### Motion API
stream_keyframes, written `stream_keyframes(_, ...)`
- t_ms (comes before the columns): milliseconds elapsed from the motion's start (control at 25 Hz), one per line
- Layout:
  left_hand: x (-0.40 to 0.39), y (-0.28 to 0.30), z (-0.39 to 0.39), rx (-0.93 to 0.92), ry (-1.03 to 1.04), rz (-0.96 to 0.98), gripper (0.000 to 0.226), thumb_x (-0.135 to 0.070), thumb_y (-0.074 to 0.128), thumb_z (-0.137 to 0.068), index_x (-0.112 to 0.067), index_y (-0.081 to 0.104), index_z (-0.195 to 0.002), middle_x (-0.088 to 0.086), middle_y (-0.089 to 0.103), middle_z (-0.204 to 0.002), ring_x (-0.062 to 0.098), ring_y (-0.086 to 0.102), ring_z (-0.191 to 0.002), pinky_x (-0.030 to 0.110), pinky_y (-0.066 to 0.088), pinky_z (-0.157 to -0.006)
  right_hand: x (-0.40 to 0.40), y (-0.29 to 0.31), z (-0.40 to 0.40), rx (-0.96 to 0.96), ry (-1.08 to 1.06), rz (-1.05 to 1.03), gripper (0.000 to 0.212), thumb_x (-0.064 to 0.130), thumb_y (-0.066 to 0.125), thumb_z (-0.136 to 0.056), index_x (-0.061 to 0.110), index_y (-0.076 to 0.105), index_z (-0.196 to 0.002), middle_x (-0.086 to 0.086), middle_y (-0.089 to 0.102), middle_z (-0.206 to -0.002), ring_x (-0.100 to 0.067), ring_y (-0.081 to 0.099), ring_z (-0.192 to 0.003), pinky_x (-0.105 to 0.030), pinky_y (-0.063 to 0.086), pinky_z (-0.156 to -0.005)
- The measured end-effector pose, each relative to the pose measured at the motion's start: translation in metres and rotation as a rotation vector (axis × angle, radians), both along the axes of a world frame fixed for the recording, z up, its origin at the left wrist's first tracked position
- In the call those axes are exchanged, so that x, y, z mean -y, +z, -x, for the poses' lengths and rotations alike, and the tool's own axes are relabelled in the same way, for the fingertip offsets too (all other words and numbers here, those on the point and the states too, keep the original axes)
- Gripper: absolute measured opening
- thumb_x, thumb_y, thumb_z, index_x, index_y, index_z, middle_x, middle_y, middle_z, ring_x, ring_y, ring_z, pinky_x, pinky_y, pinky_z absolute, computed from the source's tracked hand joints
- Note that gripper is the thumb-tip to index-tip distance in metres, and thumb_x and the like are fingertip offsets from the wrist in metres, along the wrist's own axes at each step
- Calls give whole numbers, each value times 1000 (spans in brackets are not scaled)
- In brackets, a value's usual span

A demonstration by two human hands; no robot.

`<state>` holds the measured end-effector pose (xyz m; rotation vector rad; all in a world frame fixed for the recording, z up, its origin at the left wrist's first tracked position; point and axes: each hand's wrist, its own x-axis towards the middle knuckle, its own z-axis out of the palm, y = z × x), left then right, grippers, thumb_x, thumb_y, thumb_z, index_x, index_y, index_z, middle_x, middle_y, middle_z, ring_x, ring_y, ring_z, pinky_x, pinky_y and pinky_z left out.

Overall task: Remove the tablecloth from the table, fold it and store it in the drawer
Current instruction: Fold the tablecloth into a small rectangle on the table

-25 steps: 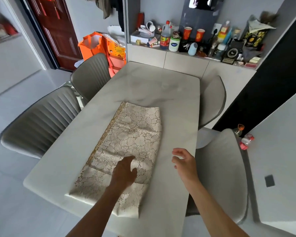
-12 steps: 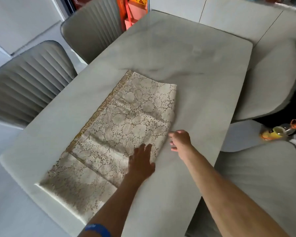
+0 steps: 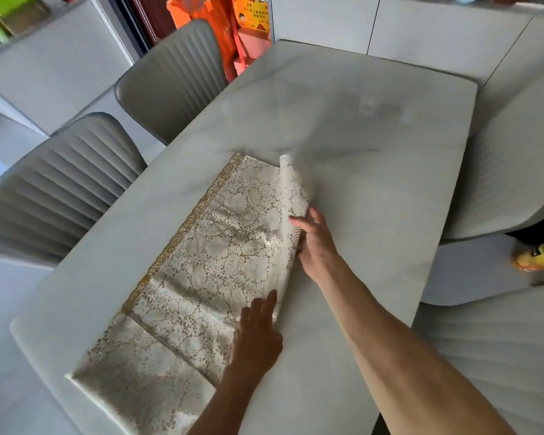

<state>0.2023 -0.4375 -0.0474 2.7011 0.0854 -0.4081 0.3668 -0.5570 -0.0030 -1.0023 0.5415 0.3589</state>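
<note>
Along the near-left part of the tabletop (image 3: 374, 189), toward the near-left corner, lay the tablecloth (image 3: 220, 262), already folded into a long strip. Ran with its long axis slantwise, near end at the near-left corner, far end pointing toward the middle of the tabletop and the far-right corner. Lay just left of both hands, gold-trimmed long edge facing the left edge, plain long edge facing the hands. Had the right hand (image 3: 314, 243) at the far half of that plain edge, fingers curled under it and thumb on top, lifting it so that the far corner curled up off the tabletop. Had the left hand (image 3: 258, 334) nearer, flat on the cloth beside the same edge, fingers straight, pressing and gripping nothing. Probably called for turning the raised edge leftward, across the long axis, toward the gold trim.
</note>
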Motion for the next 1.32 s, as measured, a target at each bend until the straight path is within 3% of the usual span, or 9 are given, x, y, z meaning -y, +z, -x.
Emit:
stream_keyframes(80,0,-2,4,-19,-45,-12,83,-9,53,-75,-29,27,-151,10,40,-143,31,42,-116,42,49,-88,7,-1,-8,138,-101,182,71,-2,65,-79,25,43,-141,-1,59,-132,-19,59,-116,-34,50,-90)
stream_keyframes(200,0,-9,13,-143,-99,-39,81,-29,55,-83,-47,12,-150,-2,4,-161,26,13,-141,40,39,-106,20,-6,-2,87,-187,669,63,7,62,-80,21,45,-139,-6,55,-137,-23,56,-120,-35,48,-94)
stream_keyframes(280,-3,-10,17,-194,-112,25,77,-37,57,-86,-44,16,-150,-7,-7,-162,20,-1,-148,39,26,-116,22,-16,22,164,69,1096,63,14,61,-80,21,44,-140,-5,51,-143,-28,52,-126,-40,44,-103)
stream_keyframes(360,-10,-1,20,-213,-103,95,70,-37,57,-89,-37,22,-151,-7,1,-163,14,2,-149,34,18,-120,18,-23,46,317,448,1255,60,15,60,-83,20,44,-141,-5,48,-148,-27,47,-132,-42,42,-107)
stream_keyframes(440,-24,16,28,-171,-27,134,66,-32,55,-92,-30,25,-151,-4,12,-162,13,12,-148,30,16,-119,8,-18,70,320,687,1303,52,18,59,-86,16,50,-137,-6,50,-146,-29,45,-133,-42,41,-108)
stream_keyframes(760,-130,105,51,141,195,335,59,-14,63,-87,-9,43,-142,10,48,-145,27,43,-134,39,34,-111,-95,66,166,415,554,1147,43,19,62,-90,15,55,-132,-5,46,-148,-24,43,-136,-33,35,-110)
stream_keyframes(920,-209,104,68,22,142,368,57,-17,63,-87,-12,45,-142,12,52,-142,27,48,-131,37,40,-107,-149,73,216,339,505,1152,40,19,61,-91,18,55,-130,-2,54,-142,-19,54,-127,-21,37,-98)
stream_keyframes(1080,-282,90,105,-231,93,282,60,-20,60,-87,-21,42,-144,3,46,-148,21,41,-137,33,33,-113,-196,59,270,112,653,1084,46,23,61,-92,21,50,-136,-2,54,-141,-15,61,-110,-25,45,-90)
stream_keyframes(1320,-352,87,137,-346,84,252,54,-18,56,-84,-24,49,-137,-2,53,-142,19,52,-126,31,41,-105,-227,54,327,-43,629,1093,48,21,59,-88,20,49,-135,1,53,-142,-16,56,-119,-27,44,-96)
